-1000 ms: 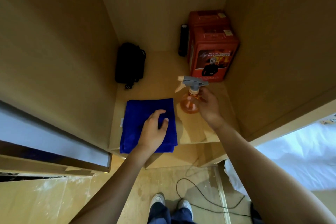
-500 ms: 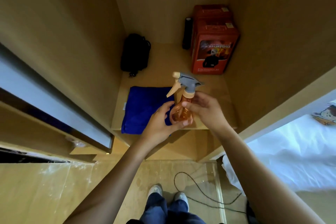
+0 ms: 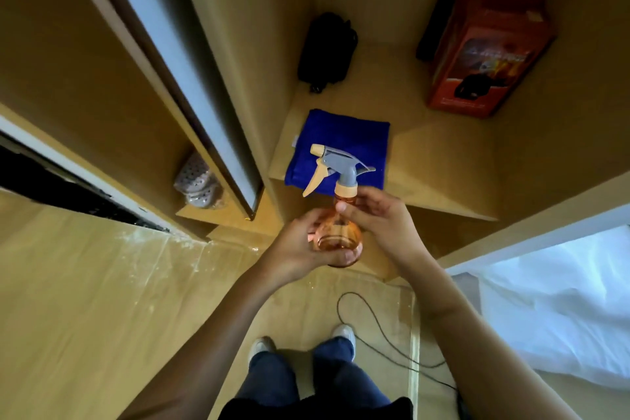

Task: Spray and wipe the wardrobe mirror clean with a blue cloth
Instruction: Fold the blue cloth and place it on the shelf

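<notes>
While both hands grasp the spray bottle (image 3: 339, 232), left hand (image 3: 300, 249) cupping its base, right hand (image 3: 378, 218) pinching its neck, the blue cloth (image 3: 341, 140) lies folded at the shelf's (image 3: 443, 160) front-left corner, so spraying the mirror likely comes next.

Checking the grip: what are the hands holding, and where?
The spray bottle: left hand cups its round base, right hand pinches its neck.
</notes>
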A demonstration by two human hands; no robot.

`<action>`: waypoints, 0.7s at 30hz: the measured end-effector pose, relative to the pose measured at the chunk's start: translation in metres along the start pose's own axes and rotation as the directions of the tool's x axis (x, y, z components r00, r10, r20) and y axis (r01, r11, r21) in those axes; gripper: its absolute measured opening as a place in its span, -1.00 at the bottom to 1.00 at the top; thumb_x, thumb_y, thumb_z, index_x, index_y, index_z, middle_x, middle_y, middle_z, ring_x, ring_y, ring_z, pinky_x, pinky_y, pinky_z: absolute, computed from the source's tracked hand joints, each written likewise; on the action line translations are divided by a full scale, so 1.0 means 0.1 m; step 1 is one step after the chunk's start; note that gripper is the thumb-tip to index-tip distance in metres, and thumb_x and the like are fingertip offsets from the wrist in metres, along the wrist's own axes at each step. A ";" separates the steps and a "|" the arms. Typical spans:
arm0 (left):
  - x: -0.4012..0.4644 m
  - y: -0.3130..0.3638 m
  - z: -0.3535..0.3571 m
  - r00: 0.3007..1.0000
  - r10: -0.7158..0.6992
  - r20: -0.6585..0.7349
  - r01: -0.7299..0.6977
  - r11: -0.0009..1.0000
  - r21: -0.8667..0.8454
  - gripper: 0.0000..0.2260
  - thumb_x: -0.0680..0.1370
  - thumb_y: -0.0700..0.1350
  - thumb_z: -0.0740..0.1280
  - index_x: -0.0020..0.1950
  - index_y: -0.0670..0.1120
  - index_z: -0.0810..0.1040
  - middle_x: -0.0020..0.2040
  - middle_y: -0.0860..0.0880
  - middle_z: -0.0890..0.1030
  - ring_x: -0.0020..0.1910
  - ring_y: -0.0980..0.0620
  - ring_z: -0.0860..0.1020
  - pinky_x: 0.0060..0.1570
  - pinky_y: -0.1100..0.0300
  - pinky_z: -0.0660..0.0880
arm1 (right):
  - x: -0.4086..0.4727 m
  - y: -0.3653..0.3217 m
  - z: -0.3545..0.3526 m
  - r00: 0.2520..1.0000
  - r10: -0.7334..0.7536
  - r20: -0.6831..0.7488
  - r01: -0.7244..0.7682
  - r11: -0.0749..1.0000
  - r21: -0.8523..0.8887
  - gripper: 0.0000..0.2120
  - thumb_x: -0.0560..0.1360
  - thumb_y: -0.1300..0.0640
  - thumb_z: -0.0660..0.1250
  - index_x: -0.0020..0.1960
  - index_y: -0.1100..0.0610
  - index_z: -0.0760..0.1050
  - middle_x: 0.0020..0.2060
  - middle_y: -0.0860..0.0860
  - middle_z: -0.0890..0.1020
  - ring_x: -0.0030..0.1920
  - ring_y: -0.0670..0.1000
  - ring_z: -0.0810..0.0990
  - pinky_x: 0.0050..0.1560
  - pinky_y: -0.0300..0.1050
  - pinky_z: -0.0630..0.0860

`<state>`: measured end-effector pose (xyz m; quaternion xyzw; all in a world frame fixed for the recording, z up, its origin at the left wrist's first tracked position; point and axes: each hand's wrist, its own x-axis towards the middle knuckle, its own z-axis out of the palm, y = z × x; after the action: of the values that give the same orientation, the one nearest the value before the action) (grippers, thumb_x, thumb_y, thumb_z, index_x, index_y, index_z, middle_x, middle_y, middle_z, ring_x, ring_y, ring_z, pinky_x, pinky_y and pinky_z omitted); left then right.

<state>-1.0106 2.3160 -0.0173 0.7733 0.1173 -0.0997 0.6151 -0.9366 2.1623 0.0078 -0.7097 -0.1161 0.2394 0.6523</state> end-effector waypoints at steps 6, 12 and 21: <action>-0.45 -0.43 -0.42 0.998 -0.025 -0.056 0.026 1.000 0.012 -0.42 0.27 -0.08 0.63 0.23 0.03 0.51 0.04 0.06 0.67 0.03 0.16 0.62 0.06 0.25 0.53 | -0.18 0.14 0.69 1.000 0.016 0.022 -0.016 1.000 0.022 -0.75 0.47 0.14 0.41 0.12 0.20 0.60 -0.03 0.14 0.69 0.03 0.12 0.66 0.08 0.02 0.59; -1.03 -0.88 -1.06 0.997 -0.065 -0.039 0.066 0.998 0.026 -0.47 0.29 -0.11 0.61 0.18 0.08 0.50 0.03 0.12 0.64 0.01 0.26 0.59 0.02 0.38 0.49 | -0.42 0.29 1.68 0.996 0.084 -0.014 -0.082 0.993 0.081 -0.79 0.49 0.16 0.39 0.09 0.23 0.61 0.00 0.19 0.68 0.08 0.20 0.63 0.13 0.10 0.56; -1.74 -1.54 -2.05 0.990 -0.136 -0.043 0.137 0.991 0.002 -0.48 0.32 -0.17 0.59 0.20 0.02 0.49 -0.02 0.17 0.62 -0.07 0.40 0.57 -0.08 0.49 0.46 | -0.56 0.54 3.05 0.992 0.119 -0.030 -0.117 0.991 0.070 -0.82 0.51 0.20 0.39 0.07 0.26 0.61 0.00 0.28 0.65 0.06 0.21 0.63 0.17 0.23 0.49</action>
<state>-1.2211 2.5384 -0.0623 0.7669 0.1827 -0.1255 0.6023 -1.1427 2.3948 -0.0449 -0.6967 -0.0545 0.2692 0.6627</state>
